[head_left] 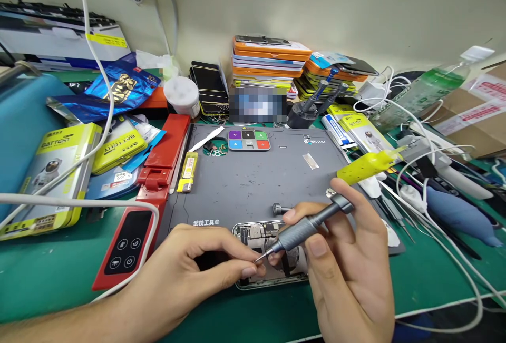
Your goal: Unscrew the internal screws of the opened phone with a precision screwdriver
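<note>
My right hand grips a grey precision screwdriver, its cap resting against the forefinger and its thin bit pointing down to the left. At the bit's tip, the thumb and forefinger of my left hand are pinched together; whatever small thing they hold is too hidden to name. Beneath both hands lies an opened phone, its inner parts exposed and partly covered by my fingers. Just behind the phone, a second dark metal screwdriver lies on the grey work mat, partly behind my right hand.
A red device with touch buttons stands left of the mat, a white cable crossing it. A yellow-wrapped battery and a coloured tray lie on the mat. Rightward are a yellow bottle, cables and a blue air blower.
</note>
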Motion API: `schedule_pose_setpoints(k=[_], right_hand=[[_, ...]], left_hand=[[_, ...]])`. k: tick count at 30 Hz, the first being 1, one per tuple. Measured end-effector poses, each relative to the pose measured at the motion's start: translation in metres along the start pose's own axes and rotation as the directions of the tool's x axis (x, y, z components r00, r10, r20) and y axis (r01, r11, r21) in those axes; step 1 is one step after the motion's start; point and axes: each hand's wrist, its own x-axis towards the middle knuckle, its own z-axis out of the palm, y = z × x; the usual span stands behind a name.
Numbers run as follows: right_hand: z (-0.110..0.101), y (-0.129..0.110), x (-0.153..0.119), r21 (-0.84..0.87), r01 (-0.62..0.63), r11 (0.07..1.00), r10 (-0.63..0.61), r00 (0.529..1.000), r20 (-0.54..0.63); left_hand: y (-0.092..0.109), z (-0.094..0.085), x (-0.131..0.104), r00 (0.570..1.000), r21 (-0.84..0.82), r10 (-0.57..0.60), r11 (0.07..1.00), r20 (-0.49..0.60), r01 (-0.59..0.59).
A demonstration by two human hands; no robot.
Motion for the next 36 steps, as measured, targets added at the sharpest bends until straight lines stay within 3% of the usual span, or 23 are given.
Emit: schedule_pose_setpoints(k=[12, 36], right_hand=[[-0.0019, 0.0008, 0.0021, -0.021, -0.002, 1.0, 0.001, 0.999, -0.037], [-0.0036, 0.0008, 0.0044, -0.007, -0.046, 0.999, 0.046, 0.999, -0.003]], left_hand=[[0.001, -0.0005, -0.0012, 1.0, 0.007, 0.005, 1.0, 0.007, -0.005], [0.0016, -0.0003, -0.0011, 0.999, -0.018, -0.016, 1.0, 0.042, 0.017]])
